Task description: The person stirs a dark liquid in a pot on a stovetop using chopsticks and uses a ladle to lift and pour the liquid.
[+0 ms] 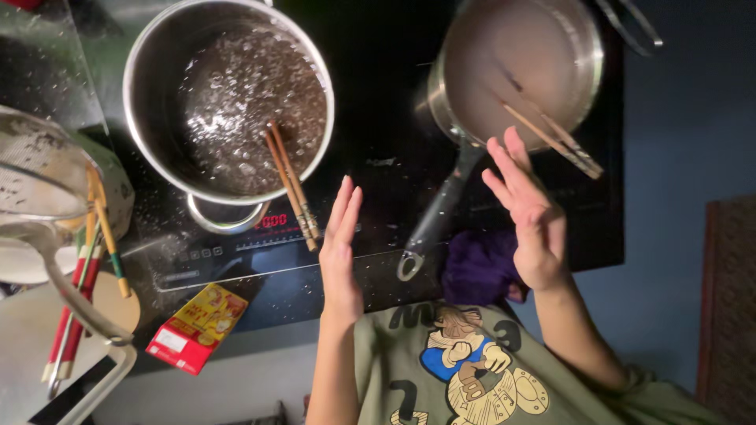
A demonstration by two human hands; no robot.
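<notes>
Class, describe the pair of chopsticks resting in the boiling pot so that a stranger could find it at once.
Start at the black cooktop and find the big steel pot of bubbling water on its left. The brown chopsticks lean over its near rim, beside the left hand. The other pair lies across the saucepan of cloudy liquid.

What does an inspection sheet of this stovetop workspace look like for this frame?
Surface: black cooktop, spattered with droplets.
Job's things: steel pot of bubbling water, brown chopsticks on its rim; saucepan of cloudy liquid, second chopsticks on its rim.
Clutter: red-yellow box, strainer, purple cloth.
Grippers: left hand and right hand open, holding nothing, above the cooktop.
Cables: nothing seen.
Surroundings: dim blue floor.
</notes>
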